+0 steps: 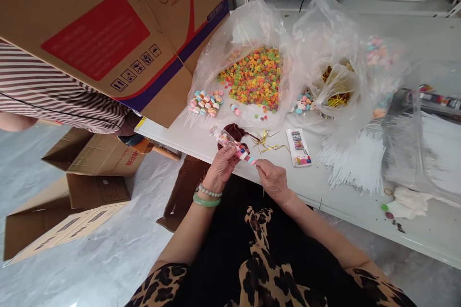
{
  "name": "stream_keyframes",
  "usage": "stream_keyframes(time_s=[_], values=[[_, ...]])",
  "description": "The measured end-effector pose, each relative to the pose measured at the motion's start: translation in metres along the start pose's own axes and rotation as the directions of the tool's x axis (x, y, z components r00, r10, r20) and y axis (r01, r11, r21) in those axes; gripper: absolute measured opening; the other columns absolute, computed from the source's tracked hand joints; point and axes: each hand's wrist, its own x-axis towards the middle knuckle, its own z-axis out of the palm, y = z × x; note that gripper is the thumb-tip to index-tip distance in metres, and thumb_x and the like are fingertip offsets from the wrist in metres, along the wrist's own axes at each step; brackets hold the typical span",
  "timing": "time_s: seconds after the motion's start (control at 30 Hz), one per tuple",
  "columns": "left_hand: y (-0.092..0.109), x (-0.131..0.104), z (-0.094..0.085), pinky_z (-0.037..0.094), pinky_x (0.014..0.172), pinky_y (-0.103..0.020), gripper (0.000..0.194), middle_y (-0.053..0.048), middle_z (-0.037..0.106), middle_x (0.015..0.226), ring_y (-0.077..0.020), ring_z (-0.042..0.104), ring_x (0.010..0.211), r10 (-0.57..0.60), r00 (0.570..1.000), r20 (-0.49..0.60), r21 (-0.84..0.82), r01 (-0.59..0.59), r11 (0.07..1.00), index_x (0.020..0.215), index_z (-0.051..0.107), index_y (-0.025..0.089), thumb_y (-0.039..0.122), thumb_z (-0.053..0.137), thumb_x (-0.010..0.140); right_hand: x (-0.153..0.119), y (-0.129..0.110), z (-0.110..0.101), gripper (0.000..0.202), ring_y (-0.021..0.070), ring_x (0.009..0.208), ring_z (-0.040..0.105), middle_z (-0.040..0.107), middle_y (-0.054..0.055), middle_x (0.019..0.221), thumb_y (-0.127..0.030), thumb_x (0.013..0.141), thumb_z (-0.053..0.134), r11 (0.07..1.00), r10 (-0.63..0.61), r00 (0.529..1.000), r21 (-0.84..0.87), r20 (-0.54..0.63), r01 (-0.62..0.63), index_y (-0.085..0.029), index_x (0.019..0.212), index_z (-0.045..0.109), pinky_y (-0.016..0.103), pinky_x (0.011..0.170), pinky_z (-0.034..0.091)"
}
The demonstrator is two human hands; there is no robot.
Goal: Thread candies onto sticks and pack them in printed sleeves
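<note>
My left hand [224, 163] is closed around a small clear printed bag [224, 139] at the table's front edge. A skewer of pastel candies [248, 158] lies partly inside this bag, its lower end sticking out toward the right. My right hand [272, 178] pinches the skewer's lower end; its stick is mostly hidden by the fingers. Just behind my left hand lies a dark brown cloth [236, 132]. Gold twist ties [265, 141] are scattered beside it, and a stack of flat printed bags [298, 148] lies further right. Finished-looking candy skewers [205, 103] rest in a pile at the back left.
A large cardboard box [169, 24] stands at the left table edge, near a person in a striped garment [54, 81]. Plastic bags hold ring candies [257, 76] and gold ties [338, 98]. White sticks [356, 158] and a clear plastic bin [418, 144] are at right. Open cartons [97, 153] lie on the floor.
</note>
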Motion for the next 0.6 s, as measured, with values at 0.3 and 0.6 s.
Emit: stream_keyframes(time_s=[0.3, 0.6], values=[[-0.013, 0.001, 0.004, 0.053, 0.084, -0.038, 0.036, -0.005, 0.071, 0.087, -0.0241, 0.070, 0.087, 0.023, 0.999, -0.032, -0.030, -0.024, 0.999, 0.088, 0.069, 0.015, 0.038, 0.084, 0.065, 0.018, 0.003, 0.003, 0.022, 0.0017, 0.035, 0.020, 0.054, -0.005, 0.051, -0.029, 0.058, 0.073, 0.247, 0.449, 0.713, 0.692, 0.539, -0.678, -0.017, 0.073, 0.061, 0.020, 0.037, 0.008], [-0.025, -0.002, 0.011, 0.052, 0.084, -0.035, 0.031, -0.004, 0.070, 0.081, -0.0193, 0.069, 0.082, 0.018, 0.998, -0.067, 0.048, -0.015, 0.999, 0.082, 0.068, 0.014, 0.035, 0.084, 0.065, 0.020, 0.007, 0.002, 0.025, 0.0002, 0.035, 0.015, 0.051, -0.008, 0.054, -0.026, 0.060, 0.074, 0.026, 0.350, 0.621, 0.656, 0.701, -0.754, -0.018, 0.076, 0.058, 0.017, 0.036, 0.008]])
